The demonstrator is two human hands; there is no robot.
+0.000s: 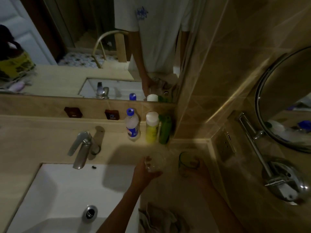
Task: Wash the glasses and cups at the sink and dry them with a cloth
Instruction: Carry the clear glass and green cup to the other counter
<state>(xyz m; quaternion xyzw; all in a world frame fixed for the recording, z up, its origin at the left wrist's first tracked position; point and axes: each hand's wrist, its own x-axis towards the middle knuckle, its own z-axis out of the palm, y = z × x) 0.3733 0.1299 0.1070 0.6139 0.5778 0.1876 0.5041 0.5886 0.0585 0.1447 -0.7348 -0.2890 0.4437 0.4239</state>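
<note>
Dim bathroom, seen from above. Left hand (pixel 144 174) wrapped around a clear glass (pixel 155 163), fingers curled on its side, thumb under it. Glass held just past the right edge of the sink (pixel 50 190), above the counter (pixel 42 140). Right hand (pixel 200 170) curled around a green-rimmed glass (pixel 186 163), fingers on the far side of it. Green-rimmed glass upright near the back right corner of the counter, close to the wall. Two glasses near each other, not touching. Crumpled cloth (pixel 161 219) at the front edge of the counter, between the two arms. Tap (pixel 80 148) at the back edge of the sink. Three bottles in a row at the back of the counter: blue-capped bottle (pixel 132 125), yellow bottle (pixel 152 126), green bottle (pixel 165 128), the last two touching.
</note>
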